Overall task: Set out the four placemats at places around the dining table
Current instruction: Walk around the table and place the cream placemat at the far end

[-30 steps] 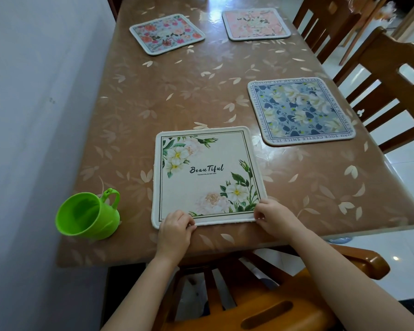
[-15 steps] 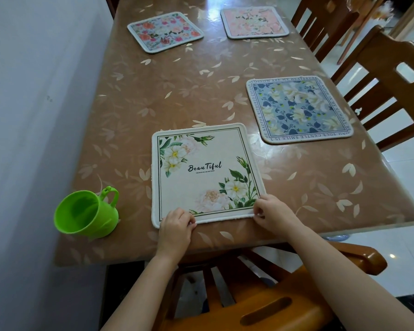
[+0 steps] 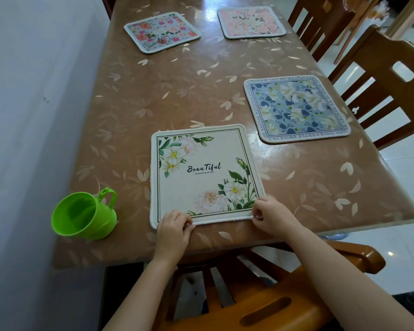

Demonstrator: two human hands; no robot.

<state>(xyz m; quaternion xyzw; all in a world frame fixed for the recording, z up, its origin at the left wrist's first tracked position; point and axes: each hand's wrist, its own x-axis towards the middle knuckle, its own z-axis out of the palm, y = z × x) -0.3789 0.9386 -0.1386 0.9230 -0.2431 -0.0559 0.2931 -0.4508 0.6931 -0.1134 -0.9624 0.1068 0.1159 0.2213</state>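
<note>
A brown, leaf-patterned dining table (image 3: 177, 96) carries four square mats: the white placemat (image 3: 206, 173) at the near edge, the blue placemat (image 3: 296, 107) by the right edge, and the rose placemat (image 3: 161, 32) and pink placemat (image 3: 251, 21) side by side toward the far end. A green cup (image 3: 84, 215) sits near the near left corner.

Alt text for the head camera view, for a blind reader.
The left hand and right hand pinch the near edge of a white floral placemat on a brown dining table. A blue placemat, a pink placemat and a rose-print placemat lie beyond; a green cup sits at left.
</note>
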